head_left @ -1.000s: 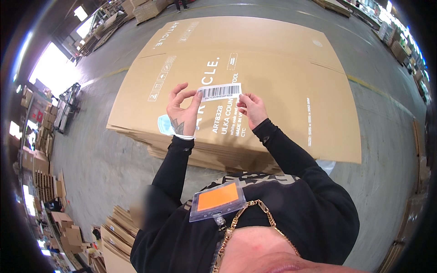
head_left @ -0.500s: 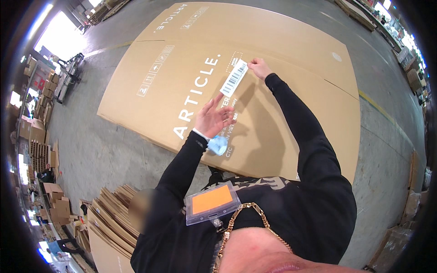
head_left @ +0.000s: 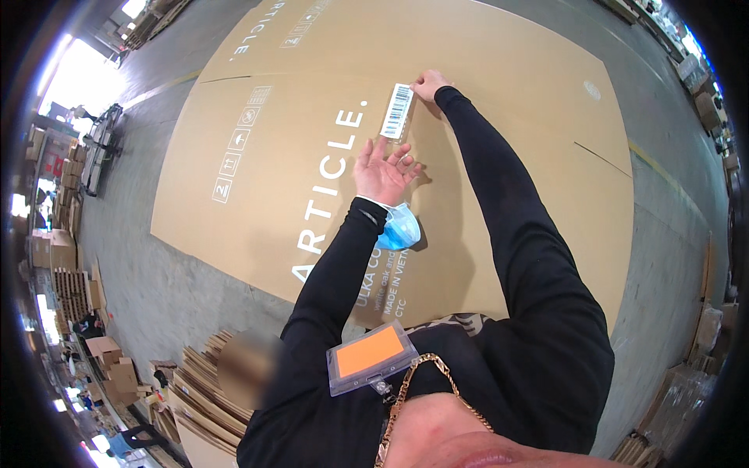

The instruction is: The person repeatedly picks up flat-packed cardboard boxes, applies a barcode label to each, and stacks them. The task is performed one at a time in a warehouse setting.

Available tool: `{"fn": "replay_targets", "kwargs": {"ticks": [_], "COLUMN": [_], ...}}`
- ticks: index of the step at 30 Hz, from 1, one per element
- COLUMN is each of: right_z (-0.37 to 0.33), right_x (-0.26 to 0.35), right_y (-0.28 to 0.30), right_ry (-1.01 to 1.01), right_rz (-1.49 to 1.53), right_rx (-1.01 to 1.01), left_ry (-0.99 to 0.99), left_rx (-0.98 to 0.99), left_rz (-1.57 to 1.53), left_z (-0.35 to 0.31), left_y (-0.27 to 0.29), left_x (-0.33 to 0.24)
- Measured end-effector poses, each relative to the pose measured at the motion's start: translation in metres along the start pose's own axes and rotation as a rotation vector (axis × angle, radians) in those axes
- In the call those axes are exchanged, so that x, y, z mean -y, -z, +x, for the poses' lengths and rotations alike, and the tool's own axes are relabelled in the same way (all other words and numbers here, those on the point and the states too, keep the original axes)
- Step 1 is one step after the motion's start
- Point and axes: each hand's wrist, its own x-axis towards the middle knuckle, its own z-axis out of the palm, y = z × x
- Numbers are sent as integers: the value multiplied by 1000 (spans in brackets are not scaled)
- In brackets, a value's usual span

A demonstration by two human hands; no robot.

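Note:
A white barcode label [head_left: 397, 111] is held just over or against the large brown carton [head_left: 538, 93], covering most of a dashed outline printed there. My right hand [head_left: 428, 84] pinches the label's far right corner between thumb and finger. Palm up, my left hand [head_left: 384, 179] has its fingers spread, and its index fingertip touches the label's near end. Whether the label's underside touches the cardboard I cannot tell. From my left wrist hangs a light blue face mask [head_left: 400, 228], above the white printing on the carton.
Flattened cardboard sheets [head_left: 204, 390] are stacked at the lower left. A wheeled cart [head_left: 101, 150] stands on the concrete floor at the far left, near shelves of boxes. Plastic-wrapped goods [head_left: 683, 405] line the right side. A badge holder [head_left: 372, 355] hangs at my chest.
Both hands and the label have moved farther over the carton, onto the dashed outline. The label has turned closer to upright in view. My body leans farther forward, and the mask has swung.

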Motion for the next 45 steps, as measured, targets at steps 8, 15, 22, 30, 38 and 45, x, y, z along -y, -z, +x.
{"fn": "replay_targets", "kwargs": {"ticks": [8,15,22,30,38,45], "right_z": [-9,-12,-10,-11,-22,-17], "right_x": [-1,-3,-13,-9,-5,-6], "right_y": [3,4,-3,-3,-3,-7], "right_ry": [17,43,75,43,69,25], "right_rz": [-13,-8,-26,-37,-52,10], "right_rx": [-6,-43,-142,-129,-169,-234], "left_ry": [24,12,25,26,30,22], "left_rx": [50,43,19,25,53,40], "left_rz": [-25,-5,9,3,-6,-4], "left_z": [6,9,9,12,12,11], "left_y": [3,5,3,7,10,9], "left_x": [1,3,8,9,10,10]}}
